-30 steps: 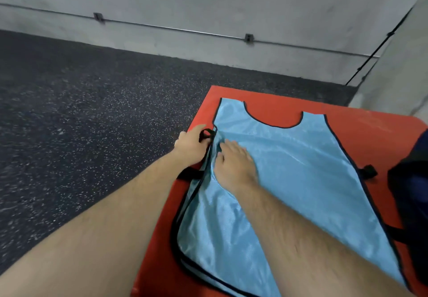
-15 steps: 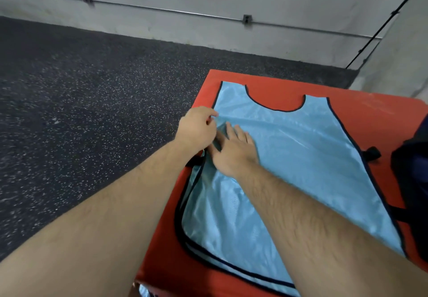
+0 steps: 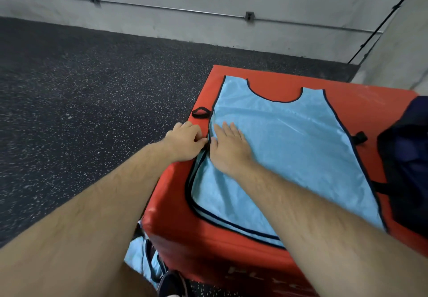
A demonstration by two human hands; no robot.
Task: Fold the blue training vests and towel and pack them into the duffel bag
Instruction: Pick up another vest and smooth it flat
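One thin, slick, floppy vest (image 3: 289, 148) lies flat on the bench (image 3: 208, 250), likely light enough to slide or bunch, so best taken by its black-trimmed side hem near the bench's left edge, where the left grip (image 3: 185, 141) pinches it while the right grip (image 3: 229, 148) presses down, fingers straight.

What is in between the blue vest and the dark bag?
The head view shows a strip of red mat between the blue vest and the dark bag. A small black strap loop lies on that strip, right beside the vest's edge.
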